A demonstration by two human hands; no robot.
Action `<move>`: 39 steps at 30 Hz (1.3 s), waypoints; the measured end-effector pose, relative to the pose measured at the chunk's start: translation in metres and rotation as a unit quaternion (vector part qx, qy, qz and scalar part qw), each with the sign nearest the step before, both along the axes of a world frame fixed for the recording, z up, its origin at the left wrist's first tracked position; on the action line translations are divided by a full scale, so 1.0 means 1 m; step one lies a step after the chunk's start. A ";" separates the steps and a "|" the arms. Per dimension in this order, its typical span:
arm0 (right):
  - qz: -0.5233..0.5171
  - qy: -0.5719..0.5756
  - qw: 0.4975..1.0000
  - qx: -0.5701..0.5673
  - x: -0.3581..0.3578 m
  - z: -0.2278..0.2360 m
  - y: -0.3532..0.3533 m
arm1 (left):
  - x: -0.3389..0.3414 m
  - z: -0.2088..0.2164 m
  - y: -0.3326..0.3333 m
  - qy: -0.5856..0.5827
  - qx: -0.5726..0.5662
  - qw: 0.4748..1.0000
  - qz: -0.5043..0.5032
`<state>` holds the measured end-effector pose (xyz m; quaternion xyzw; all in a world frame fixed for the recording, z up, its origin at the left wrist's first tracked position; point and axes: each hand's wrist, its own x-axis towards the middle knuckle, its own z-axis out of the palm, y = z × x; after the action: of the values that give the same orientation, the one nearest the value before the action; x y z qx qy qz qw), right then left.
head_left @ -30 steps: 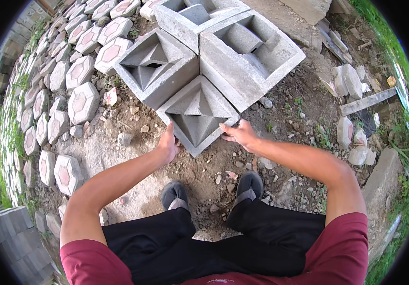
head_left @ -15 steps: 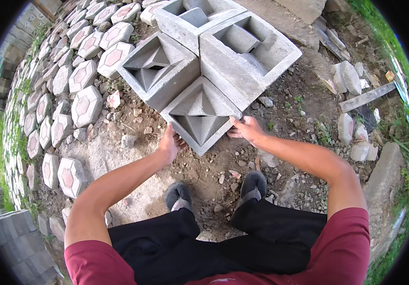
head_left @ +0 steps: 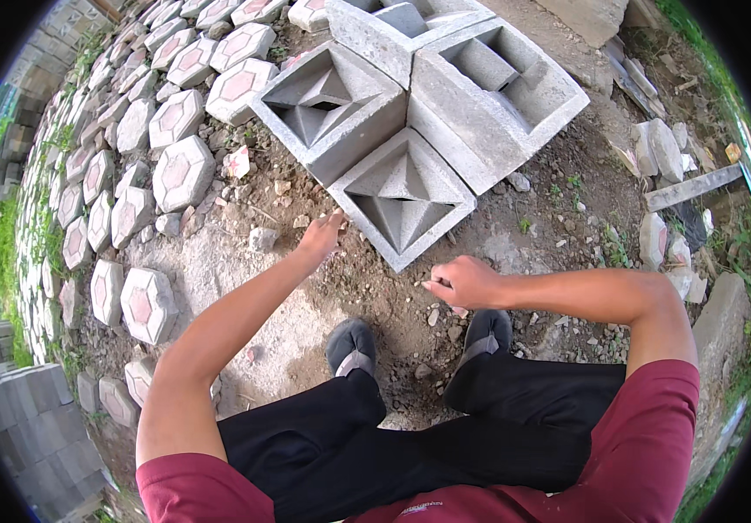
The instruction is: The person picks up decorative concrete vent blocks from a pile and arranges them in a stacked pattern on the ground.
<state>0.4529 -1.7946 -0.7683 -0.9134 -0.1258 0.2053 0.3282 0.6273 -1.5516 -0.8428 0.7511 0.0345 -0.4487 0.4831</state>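
Observation:
A grey concrete breeze block (head_left: 403, 179) with a pyramid-shaped recess lies nearest me, one corner pointing at my feet. My left hand (head_left: 320, 239) is by its left corner, fingers stretched forward, holding nothing; whether a fingertip touches the concrete I cannot tell. Off the block's lower right edge, my right hand (head_left: 467, 283) hovers over the soil with curled fingers and nothing visible in them. Behind the near block stand a matching block (head_left: 327, 96) at left, a larger block (head_left: 498, 105) with a deeper hollow at right, and another block (head_left: 375, 39) at the back.
Rows of hexagonal pavers (head_left: 184, 174) with pink centres cover the left side. Stacked grey blocks (head_left: 40, 427) stand at lower left. Broken concrete pieces (head_left: 657, 148) and a narrow slat (head_left: 694, 186) lie at right. Loose stones dot the soil round my shoes (head_left: 352, 344).
Both hands were at the near block's side corners. The right hand has come off it, moved toward me and curled. The view has shifted, so the blocks appear farther right and higher.

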 end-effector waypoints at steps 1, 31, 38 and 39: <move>0.058 -0.095 0.993 0.025 -0.001 -0.012 0.002 | -0.008 -0.002 -0.010 -0.011 -0.011 1.000 0.028; -0.007 -0.154 0.987 -0.039 0.061 -0.048 0.041 | -0.032 -0.018 -0.028 0.097 -0.101 0.987 0.085; 0.084 -0.316 0.945 0.011 0.038 -0.037 0.016 | -0.048 -0.013 -0.029 0.122 -0.144 0.976 0.105; 0.114 -0.307 0.945 0.005 0.028 -0.035 0.004 | -0.048 -0.013 -0.027 0.123 -0.135 0.977 0.114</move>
<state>0.4807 -1.7904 -0.8032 -0.9100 -0.3248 -0.0499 0.2530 0.5792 -1.5786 -0.8562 0.6093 0.1183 -0.4800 0.6200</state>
